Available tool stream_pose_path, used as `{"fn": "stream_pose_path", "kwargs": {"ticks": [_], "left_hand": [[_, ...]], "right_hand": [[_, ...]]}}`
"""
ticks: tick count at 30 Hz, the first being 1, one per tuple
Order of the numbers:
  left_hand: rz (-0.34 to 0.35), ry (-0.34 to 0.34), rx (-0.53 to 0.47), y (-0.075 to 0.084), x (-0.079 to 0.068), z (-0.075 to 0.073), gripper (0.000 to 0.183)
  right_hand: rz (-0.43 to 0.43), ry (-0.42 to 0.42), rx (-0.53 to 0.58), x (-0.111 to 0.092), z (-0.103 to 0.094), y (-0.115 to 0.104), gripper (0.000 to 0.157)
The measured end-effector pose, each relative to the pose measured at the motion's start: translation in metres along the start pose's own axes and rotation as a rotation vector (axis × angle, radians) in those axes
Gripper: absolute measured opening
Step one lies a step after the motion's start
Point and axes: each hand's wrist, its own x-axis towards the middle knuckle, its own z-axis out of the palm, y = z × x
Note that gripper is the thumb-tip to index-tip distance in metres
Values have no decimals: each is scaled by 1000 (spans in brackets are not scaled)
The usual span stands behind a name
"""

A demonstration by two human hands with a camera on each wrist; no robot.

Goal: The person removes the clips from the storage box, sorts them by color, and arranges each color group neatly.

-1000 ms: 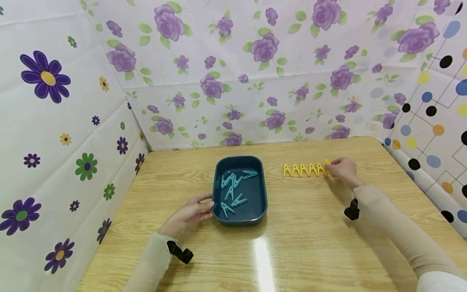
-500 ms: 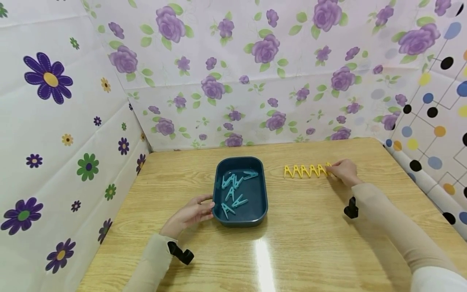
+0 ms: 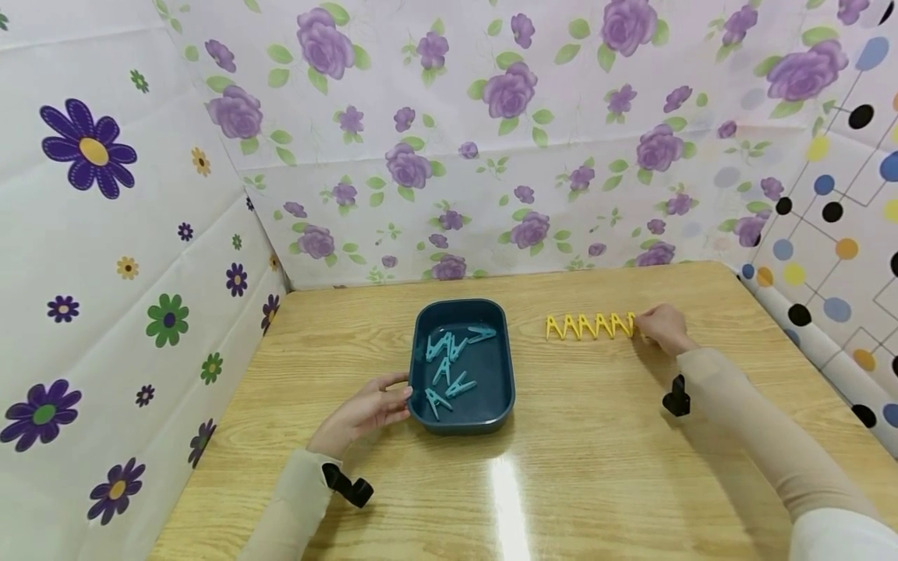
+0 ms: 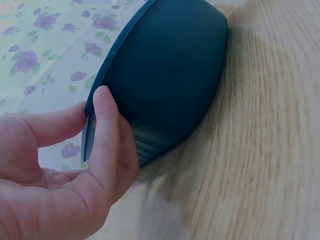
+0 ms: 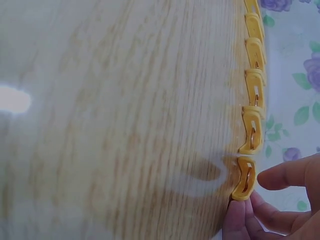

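While the left hand [image 3: 361, 413] pinches the rim of the dark blue bin [image 3: 494, 389] at about eight o'clock, thumb at the rim and bent fingers against the outer wall, the right hand [image 3: 662, 326] touches the last of six yellow clips [image 5: 248, 125]. These clips form a zigzag row on the wood table [image 3: 596, 467], between two and three o'clock from the bin, with the hand at the row's three o'clock end. Its fingers are partly bent and only slightly parted around the end clip [image 5: 241, 182]; I cannot tell whether they grip it or merely touch it. Inside the bin, several teal clips [image 3: 446, 343] lie scattered, one near one o'clock and another near seven. Floral cloth [image 3: 491, 195] hangs at twelve o'clock, behind the table. Beige sleeves [image 3: 291, 499] cover both forearms, a black mount [image 3: 677, 397] at each wrist.
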Motion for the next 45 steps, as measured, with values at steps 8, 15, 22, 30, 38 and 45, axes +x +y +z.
{"fn": "stream_pose_path", "kwargs": {"ticks": [8, 15, 22, 30, 38, 45], "left_hand": [[-10, 6, -3, 2, -1, 2, 61], [-13, 11, -18, 3, -1, 3, 60], [-15, 32, -20, 5, -4, 6, 60], [-34, 59, -17, 6, -2, 7, 61], [-39, 70, 9, 7, -1, 8, 64], [-34, 75, 16, 9, -1, 8, 66]], "right_hand": [[4, 20, -32, -3, -3, -4, 43], [-58, 35, -45, -6, -7, -14, 43], [-115, -2, 15, -9, -10, -32, 47], [-85, -64, 88, -13, -11, -55, 54], [-80, -105, 167, -19, -3, -79, 51], [-88, -195, 175, -15, 6, -89, 49]]}}
